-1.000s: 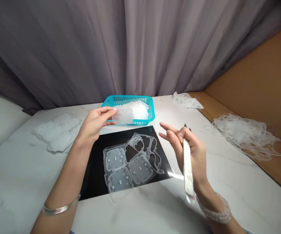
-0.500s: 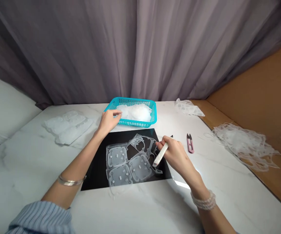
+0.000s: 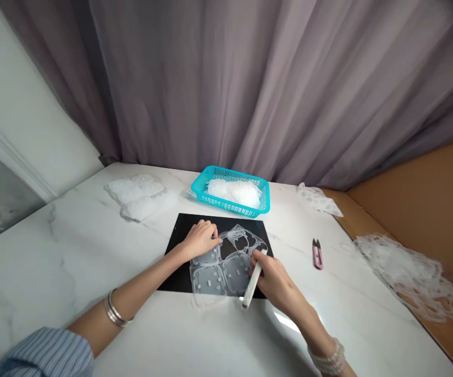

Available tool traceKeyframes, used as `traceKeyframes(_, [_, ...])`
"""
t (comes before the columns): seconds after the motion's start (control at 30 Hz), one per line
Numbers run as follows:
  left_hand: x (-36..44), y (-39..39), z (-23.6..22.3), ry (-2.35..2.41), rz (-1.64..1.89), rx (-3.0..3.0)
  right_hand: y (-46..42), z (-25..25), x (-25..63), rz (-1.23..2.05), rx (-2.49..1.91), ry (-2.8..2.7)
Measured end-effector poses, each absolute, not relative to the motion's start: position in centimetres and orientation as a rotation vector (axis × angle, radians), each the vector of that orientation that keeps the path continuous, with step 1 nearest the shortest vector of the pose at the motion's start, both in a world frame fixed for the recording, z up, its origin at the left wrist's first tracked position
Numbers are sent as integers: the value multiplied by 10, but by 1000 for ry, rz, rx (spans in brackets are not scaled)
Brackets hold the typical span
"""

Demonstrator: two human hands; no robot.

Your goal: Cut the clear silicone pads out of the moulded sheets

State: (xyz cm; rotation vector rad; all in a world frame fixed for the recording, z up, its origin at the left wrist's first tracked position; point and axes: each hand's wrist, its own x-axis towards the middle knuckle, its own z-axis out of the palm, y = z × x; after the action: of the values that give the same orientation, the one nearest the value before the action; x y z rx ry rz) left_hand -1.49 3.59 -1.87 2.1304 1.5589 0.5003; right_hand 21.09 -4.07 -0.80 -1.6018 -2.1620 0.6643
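White marble tabletop (image 3: 73, 251): clear plastic sheet (image 3: 234, 272) on black mat (image 3: 175, 277). Left hand (image 3: 200, 240) presses it; right hand (image 3: 275, 280) clamps a slim white tool (image 3: 252, 281).

The left hand (image 3: 199, 241) hides part of the clear moulded sheet (image 3: 234, 272), and the right hand (image 3: 275, 283) covers the middle of the white tool (image 3: 252, 288).

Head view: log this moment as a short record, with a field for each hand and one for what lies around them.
left hand: resting on a clear moulded sheet that lies on a black mat
right hand: holding a white-handled tool over the sheet's right side
beyond the mat: teal plastic basket holding clear scraps
left of the mat: clear moulded pieces on the marble table
right of the mat: pink thread snips; clear trimmed webbing
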Motion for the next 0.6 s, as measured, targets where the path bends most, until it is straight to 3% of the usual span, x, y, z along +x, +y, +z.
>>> traceKeyframes(0.2, [-35,35,-15,1471,649,1872,-12,2,211,842,-1450,-1852])
traceKeyframes(0.37, [-72,13,8,1488,854,1579,25,42,182,1112,-1222,-1686])
traceKeyframes(0.5, [-93,1,22,1498,966,1384,61,66,166,1032,-1131,-1779])
traceKeyframes(0.6, [-94,-6,9,1530,915,1307,81,55,171,808,-1278,-2044])
